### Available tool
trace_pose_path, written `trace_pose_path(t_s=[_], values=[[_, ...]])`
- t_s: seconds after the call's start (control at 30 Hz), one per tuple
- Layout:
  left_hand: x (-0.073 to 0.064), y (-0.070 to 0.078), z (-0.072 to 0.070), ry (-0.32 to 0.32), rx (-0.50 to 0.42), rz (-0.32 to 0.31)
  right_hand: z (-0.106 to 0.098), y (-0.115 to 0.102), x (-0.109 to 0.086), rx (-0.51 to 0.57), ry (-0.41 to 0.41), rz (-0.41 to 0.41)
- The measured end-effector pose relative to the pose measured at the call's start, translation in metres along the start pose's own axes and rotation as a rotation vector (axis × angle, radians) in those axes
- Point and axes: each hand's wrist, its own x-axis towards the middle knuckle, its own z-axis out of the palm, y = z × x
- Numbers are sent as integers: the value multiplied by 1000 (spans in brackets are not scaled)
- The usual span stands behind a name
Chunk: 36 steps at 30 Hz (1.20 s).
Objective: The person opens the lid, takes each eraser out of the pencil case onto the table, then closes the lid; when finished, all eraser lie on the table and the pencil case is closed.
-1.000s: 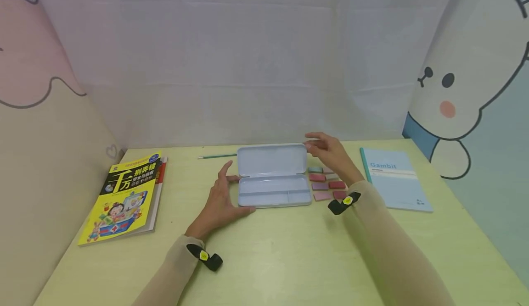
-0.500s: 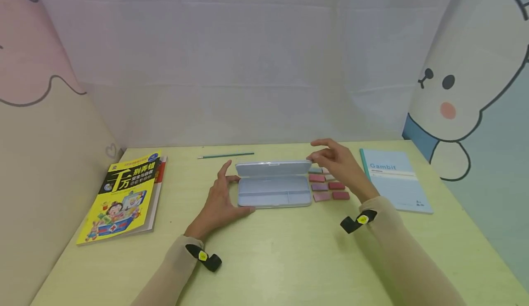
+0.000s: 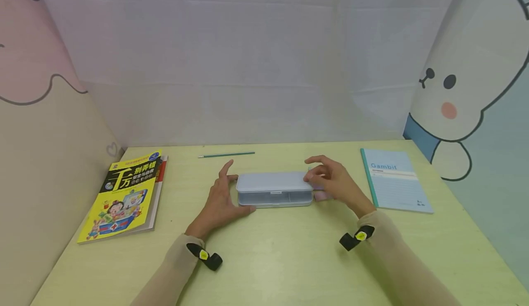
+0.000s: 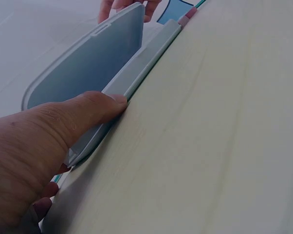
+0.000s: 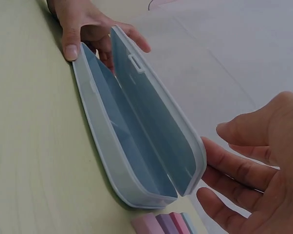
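Note:
A pale blue-white pencil case (image 3: 272, 198) lies on the table with its hinged lid (image 3: 272, 181) partly lowered, a gap showing along the front. My left hand (image 3: 221, 205) grips the case's left end. Its thumb (image 4: 95, 105) presses on the front wall, while the fingers go round the end and are partly hidden. At the right end, my right hand (image 3: 332, 182) touches the lid's outer side with its fingertips; in the right wrist view the thumb (image 5: 244, 129) stands apart from the lid. The compartments show no contents.
Small coloured eraser-like blocks (image 3: 322, 196) lie right of the case, mostly hidden by my right hand. Behind it is a green pencil (image 3: 226, 155). A yellow book (image 3: 120, 205) lies on the left, a pale blue notebook (image 3: 396, 180) on the right.
The lid has swung forward and down from lying wide open, my right hand moving with it toward me. The pencil behind is now fully uncovered. My left hand has stayed put.

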Motion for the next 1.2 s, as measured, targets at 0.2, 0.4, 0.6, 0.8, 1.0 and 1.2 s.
trace_pose_path(t_s=[0.2, 0.4, 0.6, 0.8, 1.0, 1.2], values=[[0, 0, 0, -3, 1, 6, 13, 9, -2, -33, -31, -42], [1, 1, 0, 3, 10, 12, 21, 15, -8, -117, -68, -97], [1, 0, 1, 12, 11, 21, 30, 23, -14, -205, -27, -101], [1, -2, 2, 11, 5, 18, 36, 31, -20, -163, -8, -76], [2, -2, 1, 0, -39, 57, 38, 36, -20, -123, 1, -111], [2, 0, -4, 74, -219, 150, 38, 35, -21, -136, 5, -115]])
